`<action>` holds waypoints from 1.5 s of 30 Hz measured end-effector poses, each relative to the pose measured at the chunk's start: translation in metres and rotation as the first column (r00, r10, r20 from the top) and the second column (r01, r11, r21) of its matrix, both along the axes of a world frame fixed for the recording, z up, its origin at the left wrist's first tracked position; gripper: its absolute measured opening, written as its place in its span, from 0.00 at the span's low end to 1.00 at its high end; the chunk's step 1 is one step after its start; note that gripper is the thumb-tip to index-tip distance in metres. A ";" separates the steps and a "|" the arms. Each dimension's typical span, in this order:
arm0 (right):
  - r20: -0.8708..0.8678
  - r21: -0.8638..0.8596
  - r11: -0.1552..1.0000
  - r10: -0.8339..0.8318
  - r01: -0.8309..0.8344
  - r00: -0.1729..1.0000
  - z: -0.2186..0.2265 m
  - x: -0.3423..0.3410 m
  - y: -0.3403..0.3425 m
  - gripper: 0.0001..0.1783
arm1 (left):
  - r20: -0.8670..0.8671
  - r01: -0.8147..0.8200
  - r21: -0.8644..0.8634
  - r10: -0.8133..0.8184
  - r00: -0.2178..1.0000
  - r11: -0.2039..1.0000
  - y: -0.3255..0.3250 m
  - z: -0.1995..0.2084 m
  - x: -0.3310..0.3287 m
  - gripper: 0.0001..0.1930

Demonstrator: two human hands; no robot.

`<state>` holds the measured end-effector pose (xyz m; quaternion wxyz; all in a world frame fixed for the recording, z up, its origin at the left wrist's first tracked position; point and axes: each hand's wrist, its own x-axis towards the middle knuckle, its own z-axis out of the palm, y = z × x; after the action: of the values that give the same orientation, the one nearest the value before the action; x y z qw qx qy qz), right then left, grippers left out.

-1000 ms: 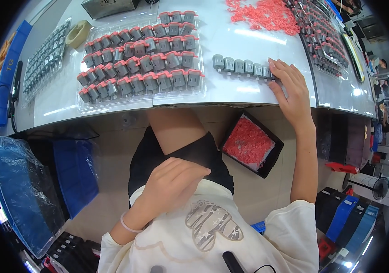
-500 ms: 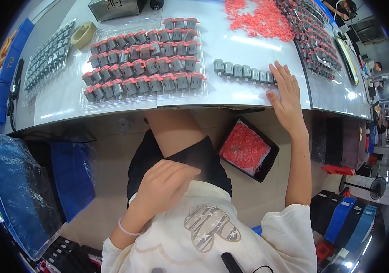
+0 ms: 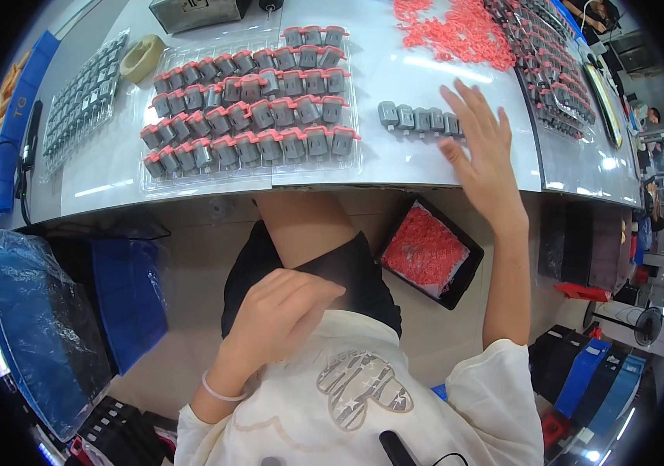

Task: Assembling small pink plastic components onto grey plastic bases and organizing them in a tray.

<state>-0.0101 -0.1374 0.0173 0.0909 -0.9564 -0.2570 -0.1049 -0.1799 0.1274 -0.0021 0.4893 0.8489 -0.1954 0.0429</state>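
My right hand is open above the right part of a short row of small grey motor-like blocks on the white table. Its fingers are spread, and nothing shows between them. The fingers and thumb partly hide the end of the row; whether they touch the blocks I cannot tell. My left hand hovers over my lap, fingers together and curled, with its palm hidden. To the left of the row, a clear plastic tray holds several rows of similar grey blocks with pink-red pieces on them.
A heap of pink-red pieces lies farther back. More assembled blocks stand at the right. A tape roll, another filled tray and a metal box are toward the left. Below the table sits a black bin of pink-red pieces.
My right hand's fingers have spread and shifted up and left over the row's right end. The left hand keeps its pose. The whole view has shifted slightly.
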 end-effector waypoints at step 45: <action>0.231 0.456 0.888 -0.061 -0.052 0.971 0.015 0.128 0.008 0.12 | 0.470 -0.369 0.635 0.040 0.882 0.678 -0.072 0.021 0.153 0.12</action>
<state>0.1178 -0.1290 0.0325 0.2824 -0.8887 -0.2318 -0.2770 -0.0271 0.0553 0.0188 0.0627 0.9574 -0.1975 0.2011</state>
